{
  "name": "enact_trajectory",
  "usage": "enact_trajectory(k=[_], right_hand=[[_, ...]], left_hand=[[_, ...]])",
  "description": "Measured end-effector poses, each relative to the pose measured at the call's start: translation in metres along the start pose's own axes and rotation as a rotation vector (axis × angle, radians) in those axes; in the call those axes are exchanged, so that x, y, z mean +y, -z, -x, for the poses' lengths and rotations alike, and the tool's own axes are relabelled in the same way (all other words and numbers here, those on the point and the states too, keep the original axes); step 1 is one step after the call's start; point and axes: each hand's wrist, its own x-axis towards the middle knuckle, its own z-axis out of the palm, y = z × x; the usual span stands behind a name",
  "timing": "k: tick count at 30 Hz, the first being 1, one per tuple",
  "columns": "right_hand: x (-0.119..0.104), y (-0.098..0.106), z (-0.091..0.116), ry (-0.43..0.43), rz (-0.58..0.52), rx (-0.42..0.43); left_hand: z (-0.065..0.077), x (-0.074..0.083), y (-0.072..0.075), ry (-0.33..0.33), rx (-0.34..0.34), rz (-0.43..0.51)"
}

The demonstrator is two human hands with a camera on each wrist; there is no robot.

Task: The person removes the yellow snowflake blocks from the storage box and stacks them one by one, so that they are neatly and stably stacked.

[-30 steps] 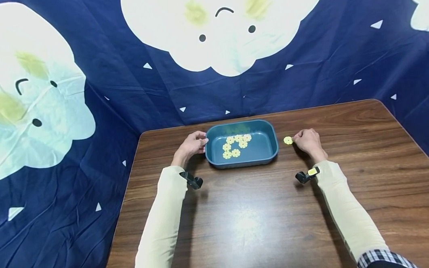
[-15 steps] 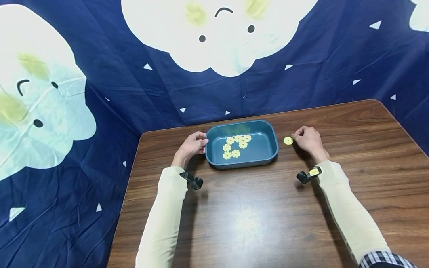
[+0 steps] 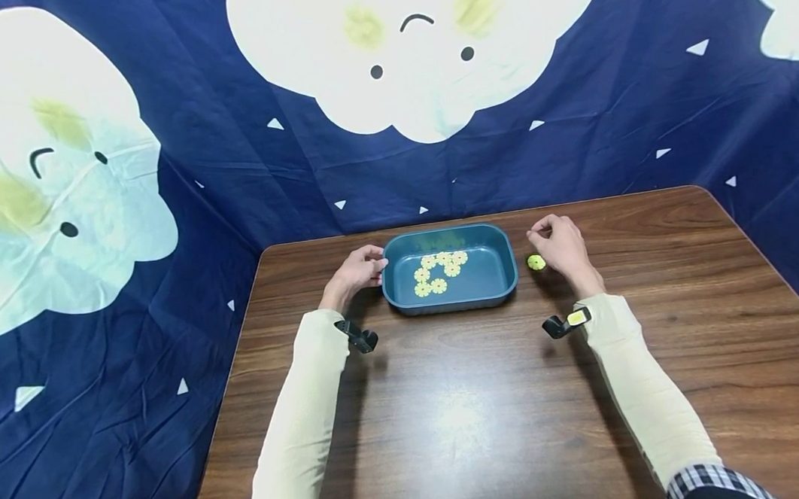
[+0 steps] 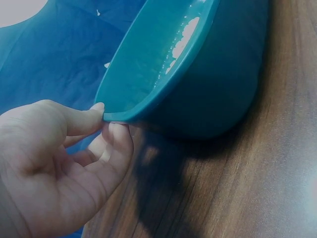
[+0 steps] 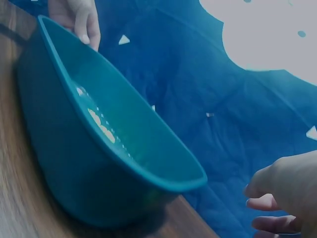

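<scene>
In the head view a teal rectangular tub (image 3: pixel 451 302) stands on the wooden table, with several yellow flower-shaped discs (image 3: pixel 438 286) lying on its floor. My left hand (image 3: pixel 358 270) pinches the tub's left rim; in the left wrist view the thumb (image 4: pixel 84 120) lies on top and the fingers are curled beneath. One loose yellow disc (image 3: pixel 536 262) is to the right of the tub. Just above and right of that disc is my right hand (image 3: pixel 565 248), fingers loosely bent, apart from it. In the right wrist view nothing shows between the visible fingers of the right hand (image 5: pixel 290 191).
The wooden table (image 3: pixel 461 397) reaches back to a dark blue cloth (image 3: pixel 396 182) with white cloud prints. The tub stands close to the table's back edge. Each wrist wears a small black camera (image 3: pixel 561 325).
My right hand has come off the loose disc and moved up and slightly left, its fingers loosening. The disc looks slightly smaller and brighter. My left hand and the tub stay put.
</scene>
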Motion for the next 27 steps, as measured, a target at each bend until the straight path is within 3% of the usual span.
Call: enact_trajectory(k=[15,27], right_hand=[[-0.038,-0.021,-0.002,0.089,-0.059,-0.021],[-0.055,-0.049,-0.004,0.124,-0.054,-0.141]], left_hand=[[0.0,0.001,0.0,0.004,-0.009,0.008],[-0.001,0.0,0.0,0.011,-0.006,0.004]])
